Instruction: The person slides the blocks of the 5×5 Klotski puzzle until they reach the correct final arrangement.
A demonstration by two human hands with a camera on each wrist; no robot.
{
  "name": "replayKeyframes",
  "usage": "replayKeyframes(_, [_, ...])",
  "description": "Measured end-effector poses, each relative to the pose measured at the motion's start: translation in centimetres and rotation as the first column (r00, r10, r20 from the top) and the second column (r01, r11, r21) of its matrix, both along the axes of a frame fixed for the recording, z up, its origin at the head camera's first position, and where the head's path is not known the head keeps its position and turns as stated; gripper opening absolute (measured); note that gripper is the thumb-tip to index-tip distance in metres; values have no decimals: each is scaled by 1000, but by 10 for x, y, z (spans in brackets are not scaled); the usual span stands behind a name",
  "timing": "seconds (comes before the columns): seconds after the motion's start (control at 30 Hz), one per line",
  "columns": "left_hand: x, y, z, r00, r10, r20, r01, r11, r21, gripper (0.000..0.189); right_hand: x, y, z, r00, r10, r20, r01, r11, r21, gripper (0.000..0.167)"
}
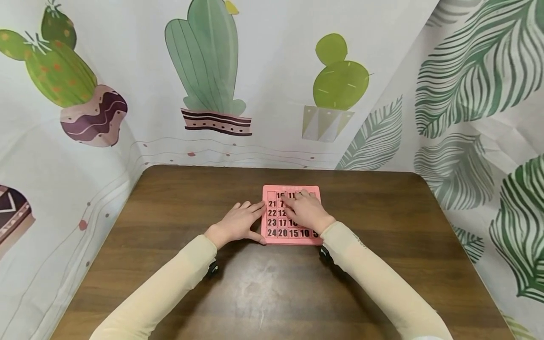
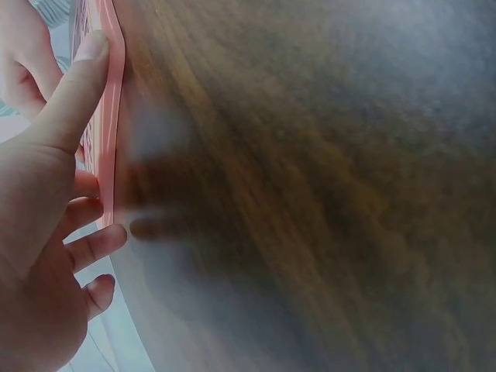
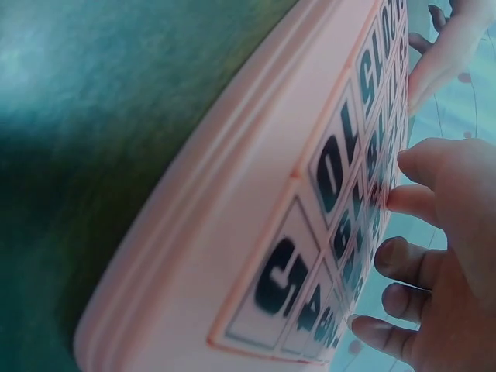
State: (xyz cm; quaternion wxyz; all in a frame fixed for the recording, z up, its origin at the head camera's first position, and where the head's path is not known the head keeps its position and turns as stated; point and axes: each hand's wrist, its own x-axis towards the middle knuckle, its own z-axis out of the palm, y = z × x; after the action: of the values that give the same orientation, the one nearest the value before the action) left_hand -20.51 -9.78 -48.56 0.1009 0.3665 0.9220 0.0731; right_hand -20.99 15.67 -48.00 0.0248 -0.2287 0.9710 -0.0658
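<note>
A pink sliding number puzzle lies flat on the table, its tiles printed with black numbers. The cell at its top left shows plain pink without a number. My left hand rests at the puzzle's left side, thumb at the lower left corner and forefinger further up the edge. In the left wrist view the thumb lies against the pink rim. Over the upper tiles is my right hand, fingers spread and its fingertips touching the number face; it hides several tiles on the right. Neither hand is curled round anything.
The brown wooden table ends at a back edge just beyond the puzzle. Behind it hangs a white curtain printed with cacti and leaves. Dark wrist devices show under both sleeves.
</note>
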Motion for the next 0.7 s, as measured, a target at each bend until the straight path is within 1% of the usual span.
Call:
replayKeyframes(0.23, [1,0,1,1000,-4,-5,4,1000,-7,110,0,-10,3,1000,17,20,-17,1000,-1,48])
replayKeyframes(0.47, [2,0,1,1000,3,10,-3,1000,-10,110,-1,-19,3,999,36,37,-37,998,42,50])
replayKeyframes(0.57, [3,-1,0,1000,-3,-6,3,1000,-10,110,-1,-21,3,998,34,47,-36,998,46,50])
replayKeyframes(0.7, [4,-3,1,1000,-11,-22,12,1000,6,110,-2,-18,5,998,40,48,-41,999,17,51])
